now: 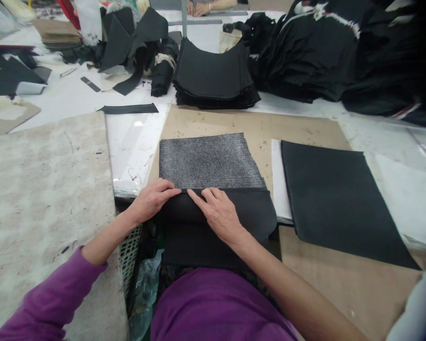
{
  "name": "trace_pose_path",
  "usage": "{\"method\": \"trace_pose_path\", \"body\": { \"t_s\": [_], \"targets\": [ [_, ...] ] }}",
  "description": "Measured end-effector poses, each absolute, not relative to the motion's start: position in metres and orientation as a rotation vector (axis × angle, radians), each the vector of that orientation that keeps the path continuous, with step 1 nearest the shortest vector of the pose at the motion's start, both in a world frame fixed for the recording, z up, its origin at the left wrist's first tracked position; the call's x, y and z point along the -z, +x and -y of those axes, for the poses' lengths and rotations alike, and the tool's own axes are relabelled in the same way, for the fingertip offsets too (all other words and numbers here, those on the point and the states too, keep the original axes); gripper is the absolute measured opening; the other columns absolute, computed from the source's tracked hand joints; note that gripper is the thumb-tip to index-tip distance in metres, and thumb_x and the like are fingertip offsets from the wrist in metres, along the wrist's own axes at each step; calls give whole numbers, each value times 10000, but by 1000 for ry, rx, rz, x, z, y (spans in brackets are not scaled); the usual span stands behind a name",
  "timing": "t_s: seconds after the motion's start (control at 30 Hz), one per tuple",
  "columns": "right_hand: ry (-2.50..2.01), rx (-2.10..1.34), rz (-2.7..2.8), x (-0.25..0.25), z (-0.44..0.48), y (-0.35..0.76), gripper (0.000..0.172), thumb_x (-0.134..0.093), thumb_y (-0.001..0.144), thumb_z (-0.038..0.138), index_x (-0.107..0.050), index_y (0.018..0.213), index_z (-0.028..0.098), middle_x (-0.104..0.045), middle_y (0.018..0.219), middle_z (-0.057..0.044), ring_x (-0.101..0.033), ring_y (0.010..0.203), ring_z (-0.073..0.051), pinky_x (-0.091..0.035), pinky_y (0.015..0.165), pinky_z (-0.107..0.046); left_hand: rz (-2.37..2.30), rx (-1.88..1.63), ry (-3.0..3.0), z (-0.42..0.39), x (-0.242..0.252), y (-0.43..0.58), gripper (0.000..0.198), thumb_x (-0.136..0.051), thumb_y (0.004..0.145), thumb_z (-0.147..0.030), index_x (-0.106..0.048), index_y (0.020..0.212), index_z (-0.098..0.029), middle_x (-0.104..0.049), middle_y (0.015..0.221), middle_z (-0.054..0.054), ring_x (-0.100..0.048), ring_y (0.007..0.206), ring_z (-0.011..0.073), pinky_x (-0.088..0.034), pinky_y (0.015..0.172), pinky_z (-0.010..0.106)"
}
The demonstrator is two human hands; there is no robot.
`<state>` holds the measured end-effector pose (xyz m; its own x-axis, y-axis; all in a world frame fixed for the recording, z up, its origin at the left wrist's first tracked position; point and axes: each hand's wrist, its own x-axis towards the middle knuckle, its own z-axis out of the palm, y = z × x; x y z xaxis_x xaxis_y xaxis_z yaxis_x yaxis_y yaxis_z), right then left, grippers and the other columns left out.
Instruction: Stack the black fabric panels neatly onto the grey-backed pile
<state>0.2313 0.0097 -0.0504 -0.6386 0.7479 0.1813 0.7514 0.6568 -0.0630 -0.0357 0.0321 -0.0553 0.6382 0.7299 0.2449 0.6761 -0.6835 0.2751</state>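
Observation:
A black sheet (248, 203) lies with its upper edge along a grey ribbed sheet (206, 161), and its lower part hangs over the table's front edge. My left hand (156, 199) is closed on the left part of that upper edge, thumb pointing right. Just to its right, my right hand (220, 210) has its fingers bent at the same edge, with one digit stretched left along it. The two hands' tips nearly meet. What lies under the fingers is hidden.
Brown board (305, 128) lies beneath the work. Black sheets (337, 199) rest at right, overhanging the edge. Behind stand a stack of curved black pieces (213, 71) and a black fabric heap (312, 57). A stained pale board (49, 189) is at left. Another person's hands (200, 7) show far back.

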Motion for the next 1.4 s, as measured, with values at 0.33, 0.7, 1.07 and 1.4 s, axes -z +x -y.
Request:
{"method": "trace_pose_path", "body": {
  "t_s": [0.33,0.7,1.07,1.4],
  "targets": [
    [-1212,79,2738,47,-11,226,481,-462,1001,182,-459,1480,234,-571,1052,-89,-447,996,-252,-410,849,-390,-1114,-258,2956,-27,42,-38,386,-443,987,-116,-570,1343,-191,-627,1106,100,-556,983,206,-508,874,342],
    [-1198,81,2721,46,-11,226,485,-503,978,156,-489,1456,233,-572,1063,-91,-449,988,-250,-396,839,-384,-1194,-253,2982,-14,46,-64,337,-443,1007,-157,-571,1319,-154,-637,1183,122,-571,1038,222,-491,914,368],
    [-1159,107,2663,50,-11,228,451,-494,977,163,-521,1423,229,-580,1056,-99,-450,971,-258,-384,806,-392,-1494,-236,2908,7,34,-68,307,-460,955,-92,-646,1181,-183,-660,1128,107,-576,996,236,-484,870,402],
    [-1196,95,2657,49,-10,257,412,-463,988,149,-530,1395,161,-594,1088,-109,-477,1021,-249,-417,870,-376,-1492,-464,2853,3,50,24,246,-512,1007,-228,-615,1226,-182,-664,1123,93,-584,1047,229,-484,937,394]
  ]
}}
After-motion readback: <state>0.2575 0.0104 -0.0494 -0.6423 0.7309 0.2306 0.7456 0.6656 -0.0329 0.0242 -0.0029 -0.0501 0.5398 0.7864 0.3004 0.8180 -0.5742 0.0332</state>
